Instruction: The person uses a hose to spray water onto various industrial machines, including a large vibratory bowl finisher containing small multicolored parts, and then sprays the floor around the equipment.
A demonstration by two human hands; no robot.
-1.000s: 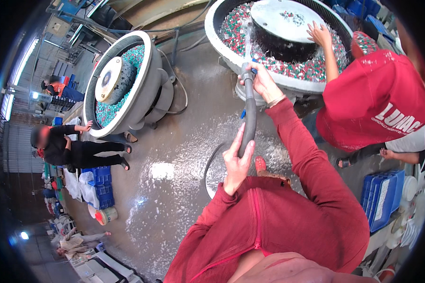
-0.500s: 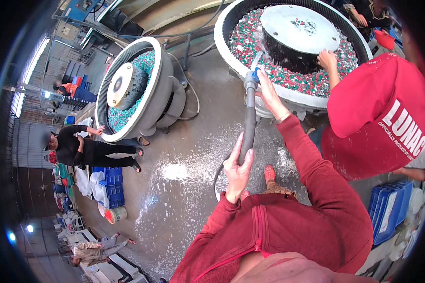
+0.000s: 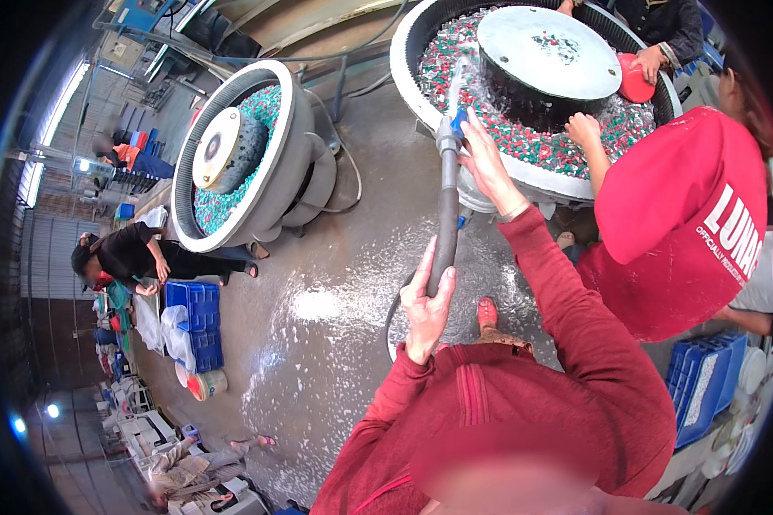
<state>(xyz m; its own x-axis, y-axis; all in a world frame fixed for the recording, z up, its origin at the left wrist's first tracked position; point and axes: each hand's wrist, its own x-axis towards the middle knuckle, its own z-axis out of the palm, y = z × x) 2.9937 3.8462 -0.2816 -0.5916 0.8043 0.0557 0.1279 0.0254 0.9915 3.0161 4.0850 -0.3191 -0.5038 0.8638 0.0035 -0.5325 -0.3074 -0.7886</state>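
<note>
A grey hose [image 3: 447, 221] rises in front of me toward the large round tub [image 3: 410, 86] at the top. My left hand [image 3: 427, 311] is closed round its lower part. At the upper end is a valve with a blue lever [image 3: 459, 123]; the fingers and thumb of my right hand [image 3: 489, 170] close on it. Water [image 3: 458, 79] spurts from the hose's end into the tub. Small red, green and whitish pieces [image 3: 528, 142] fill the tub round a white-topped centre drum [image 3: 548, 51].
A person in a red shirt [image 3: 670, 283] leans over the tub at right. Across it, another person's hand [image 3: 650, 63] holds a red bowl [image 3: 636, 80]. A second tub [image 3: 288, 129] stands left. Blue crates [image 3: 199, 326] and a bucket [image 3: 206, 385] sit on the wet floor [image 3: 318, 343].
The hose end and my right hand have shifted slightly up and left. Across the tub, the other person has brought the red bowl over the pieces. At left, the person in black has bent toward the crates.
</note>
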